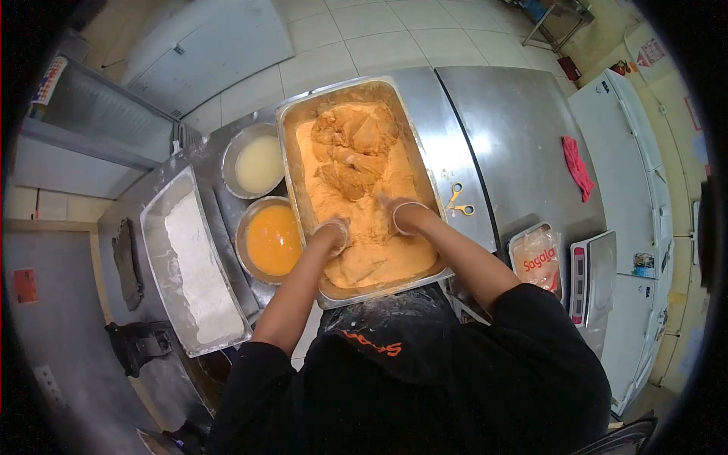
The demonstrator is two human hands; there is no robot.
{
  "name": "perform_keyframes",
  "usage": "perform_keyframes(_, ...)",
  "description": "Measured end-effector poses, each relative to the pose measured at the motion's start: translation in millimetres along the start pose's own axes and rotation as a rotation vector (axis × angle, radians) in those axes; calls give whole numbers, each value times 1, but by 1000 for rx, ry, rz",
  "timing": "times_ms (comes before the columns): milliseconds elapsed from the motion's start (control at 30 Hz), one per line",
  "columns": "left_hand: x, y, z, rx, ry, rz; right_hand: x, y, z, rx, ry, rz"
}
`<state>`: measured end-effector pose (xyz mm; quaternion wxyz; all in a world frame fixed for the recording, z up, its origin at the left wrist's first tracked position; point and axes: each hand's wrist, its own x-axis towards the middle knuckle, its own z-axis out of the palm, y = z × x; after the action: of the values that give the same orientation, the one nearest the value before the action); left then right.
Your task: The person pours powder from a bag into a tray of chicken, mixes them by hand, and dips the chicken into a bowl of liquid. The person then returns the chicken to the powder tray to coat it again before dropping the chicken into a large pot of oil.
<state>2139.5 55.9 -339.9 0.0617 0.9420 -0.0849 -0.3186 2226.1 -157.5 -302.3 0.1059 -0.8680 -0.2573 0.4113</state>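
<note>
Both hands are in a large metal tray [422,144] of orange powder [406,254]. My left hand [338,230] is at the middle left of the tray, its fingers sunk in the powder and hidden. To its right, my right hand [400,212] also reaches into the powder, blurred, with its fingers not clear. Clear gloves seem to cover both hands. Coated raw meat pieces [353,148] are heaped at the far end of the tray, beyond the hands. Another coated piece [360,264] lies near the tray's close end.
Left of the tray stand a bowl of pale liquid [258,164], a bowl of orange liquid [273,240] and a tray of white flour [199,265]. To the right are yellow scissors [459,200], a pink cloth [578,168], a plastic bag [538,262] and a scale [594,279].
</note>
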Motion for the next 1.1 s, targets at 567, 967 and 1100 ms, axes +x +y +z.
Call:
perform_keyframes(567, 2, 30, 6, -212, 11, -211, -11, -19, 8, -97, -264, -87)
perform_keyframes(967, -14, 10, -26, -830, 142, -205, -35, 8, -12, -101, 153, -52)
perform_keyframes(1100, -16, 1, -35, -619, 242, -232, -49, -3, -15, -191, 355, -11)
